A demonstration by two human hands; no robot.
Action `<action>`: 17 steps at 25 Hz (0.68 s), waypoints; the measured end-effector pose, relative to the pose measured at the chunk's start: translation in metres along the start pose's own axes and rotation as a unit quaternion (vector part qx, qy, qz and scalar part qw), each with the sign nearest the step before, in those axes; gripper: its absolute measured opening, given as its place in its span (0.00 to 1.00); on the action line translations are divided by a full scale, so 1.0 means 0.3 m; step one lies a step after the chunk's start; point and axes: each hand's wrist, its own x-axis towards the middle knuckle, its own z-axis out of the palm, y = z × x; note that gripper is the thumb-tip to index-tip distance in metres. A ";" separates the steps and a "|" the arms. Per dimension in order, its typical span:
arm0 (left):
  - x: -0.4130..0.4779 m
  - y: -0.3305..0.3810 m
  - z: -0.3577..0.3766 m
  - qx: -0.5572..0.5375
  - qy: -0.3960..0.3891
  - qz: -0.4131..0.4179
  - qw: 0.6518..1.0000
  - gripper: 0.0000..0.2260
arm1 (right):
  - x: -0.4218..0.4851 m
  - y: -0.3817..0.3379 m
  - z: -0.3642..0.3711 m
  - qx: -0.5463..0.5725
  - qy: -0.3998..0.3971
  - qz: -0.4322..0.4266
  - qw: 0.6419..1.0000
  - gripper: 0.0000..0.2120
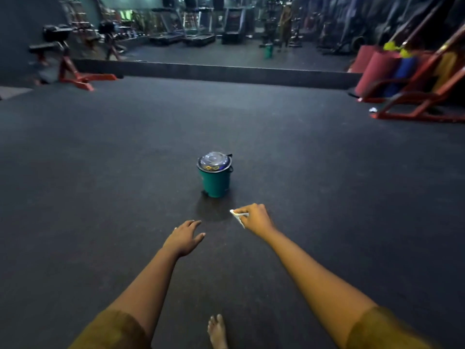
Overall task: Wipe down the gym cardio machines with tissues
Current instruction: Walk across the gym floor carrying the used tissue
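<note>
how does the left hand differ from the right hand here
The right hand pinches a white tissue; the left hand holds nothing. The right hand's fingers are curled, the left hand's are spread and relaxed. The right hand reaches nearer the green bin than the left hand. Both stretch forward over the dark floor.

Right hand (255, 219) pinches a tissue (238, 216) near the green bin (215, 181); left hand (185, 238) open.
</note>
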 end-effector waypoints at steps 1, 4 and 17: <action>0.079 -0.043 -0.038 -0.002 0.000 -0.008 1.000 0.25 | 0.108 -0.030 0.010 0.000 -0.006 -0.002 1.000 0.15; 0.305 -0.156 -0.158 -0.004 -0.008 -0.025 1.000 0.25 | 0.409 -0.121 0.026 0.014 -0.026 0.015 0.999 0.14; 1.300 -0.489 -0.518 -0.006 -0.047 -0.025 0.999 0.25 | 1.530 -0.184 0.055 0.049 -0.042 0.042 0.997 0.12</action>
